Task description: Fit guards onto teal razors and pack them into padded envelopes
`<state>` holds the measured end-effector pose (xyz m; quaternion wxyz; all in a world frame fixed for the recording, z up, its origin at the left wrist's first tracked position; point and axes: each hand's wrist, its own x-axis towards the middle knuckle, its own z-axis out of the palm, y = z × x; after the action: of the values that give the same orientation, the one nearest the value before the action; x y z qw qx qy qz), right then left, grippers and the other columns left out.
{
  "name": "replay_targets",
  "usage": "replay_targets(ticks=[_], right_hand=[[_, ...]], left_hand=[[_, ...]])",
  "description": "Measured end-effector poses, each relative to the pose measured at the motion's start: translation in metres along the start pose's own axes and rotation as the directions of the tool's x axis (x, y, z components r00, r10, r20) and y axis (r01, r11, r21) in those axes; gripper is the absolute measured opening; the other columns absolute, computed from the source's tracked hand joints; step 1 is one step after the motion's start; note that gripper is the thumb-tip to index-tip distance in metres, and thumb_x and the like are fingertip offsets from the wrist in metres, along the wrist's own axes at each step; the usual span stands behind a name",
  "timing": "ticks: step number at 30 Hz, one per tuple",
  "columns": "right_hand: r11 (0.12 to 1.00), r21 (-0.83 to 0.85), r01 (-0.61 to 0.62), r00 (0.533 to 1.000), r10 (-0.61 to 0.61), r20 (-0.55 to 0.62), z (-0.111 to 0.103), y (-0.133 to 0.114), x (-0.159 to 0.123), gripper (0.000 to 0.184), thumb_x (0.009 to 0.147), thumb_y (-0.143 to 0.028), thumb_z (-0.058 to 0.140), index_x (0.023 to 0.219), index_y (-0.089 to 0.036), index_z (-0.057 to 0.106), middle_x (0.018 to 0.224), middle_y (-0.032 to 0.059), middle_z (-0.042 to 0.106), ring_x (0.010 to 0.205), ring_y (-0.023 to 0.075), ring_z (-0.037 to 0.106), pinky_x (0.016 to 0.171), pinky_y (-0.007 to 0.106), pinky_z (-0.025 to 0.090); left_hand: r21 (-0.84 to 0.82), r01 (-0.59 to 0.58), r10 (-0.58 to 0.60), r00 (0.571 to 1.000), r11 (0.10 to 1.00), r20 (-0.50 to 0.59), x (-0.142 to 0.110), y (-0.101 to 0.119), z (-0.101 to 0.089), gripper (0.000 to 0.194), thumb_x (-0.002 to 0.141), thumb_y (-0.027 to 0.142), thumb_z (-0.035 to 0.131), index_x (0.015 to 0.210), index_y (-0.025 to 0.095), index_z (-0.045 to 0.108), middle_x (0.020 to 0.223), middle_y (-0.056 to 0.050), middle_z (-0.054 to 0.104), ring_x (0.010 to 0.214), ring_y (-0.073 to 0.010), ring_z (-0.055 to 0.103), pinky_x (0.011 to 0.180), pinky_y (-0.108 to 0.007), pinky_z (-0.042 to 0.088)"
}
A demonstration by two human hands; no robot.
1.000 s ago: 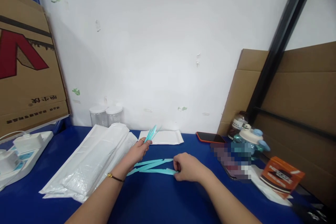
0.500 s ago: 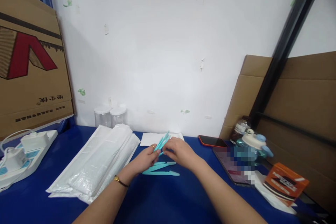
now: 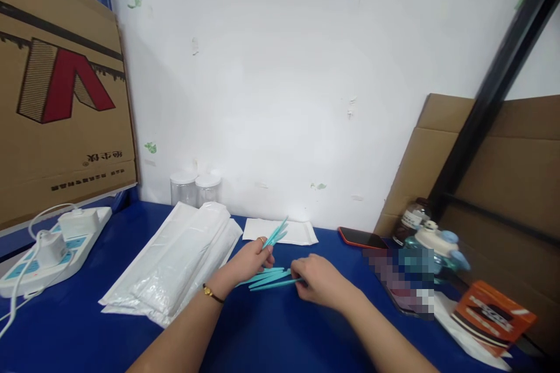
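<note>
My left hand (image 3: 250,260) is closed around a small bunch of slim turquoise eyebrow razors (image 3: 277,233), whose ends fan out up and to the right. Just below it, several more turquoise razors (image 3: 268,281) lie side by side on the blue table (image 3: 262,338). My right hand (image 3: 322,281) is down at their right ends, fingers curled and pinching the end of the nearest razor. Its fingers partly cover the razor tips. Behind the hands, a flat white packet (image 3: 301,233) lies near the wall.
White padded mailers (image 3: 166,268) are stacked to the left, before two clear jars (image 3: 182,191). A power strip (image 3: 83,245) sits farther left. On the right are a red-edged phone (image 3: 362,238), a dark bottle (image 3: 409,222), a teal water bottle (image 3: 437,247) and an orange box (image 3: 492,317).
My right hand has moved away from the bunch in my left hand, down and right to the razors on the table. The left hand still holds its bunch. The view has shifted slightly.
</note>
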<state>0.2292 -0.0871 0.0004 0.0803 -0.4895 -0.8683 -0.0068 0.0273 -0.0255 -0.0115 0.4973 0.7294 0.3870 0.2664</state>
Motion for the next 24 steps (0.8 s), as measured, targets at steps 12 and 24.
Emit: replay_targets(ticks=[12,24], right_hand=[[0.919,0.386,-0.083,0.992,0.114,-0.058,0.008,0.021,0.014,0.022,0.069,-0.022,0.064,0.09,-0.02,0.059,0.094,0.004,0.054,0.081,0.0154,0.052,0.071,0.026,0.041],[0.921,0.389,0.028,0.947,0.1,-0.304,-0.011,0.01,0.029,0.01,0.075,-0.018,0.058,0.084,-0.02,0.057,0.081,0.0005,0.06,0.074,0.0142,0.054,0.066,0.025,0.039]], left_hand=[[-0.164,0.033,-0.058,0.986,0.986,-0.154,-0.003,0.01,-0.01,0.039,0.078,0.057,0.044,0.086,0.02,0.041,0.057,0.008,0.031,0.044,-0.0064,0.026,0.041,-0.019,0.019],[-0.097,0.002,0.009,0.994,0.995,0.112,-0.004,0.004,0.0,0.037,0.077,0.053,0.05,0.09,0.018,0.045,0.069,0.001,0.054,0.051,-0.0092,0.05,0.046,-0.02,0.034]])
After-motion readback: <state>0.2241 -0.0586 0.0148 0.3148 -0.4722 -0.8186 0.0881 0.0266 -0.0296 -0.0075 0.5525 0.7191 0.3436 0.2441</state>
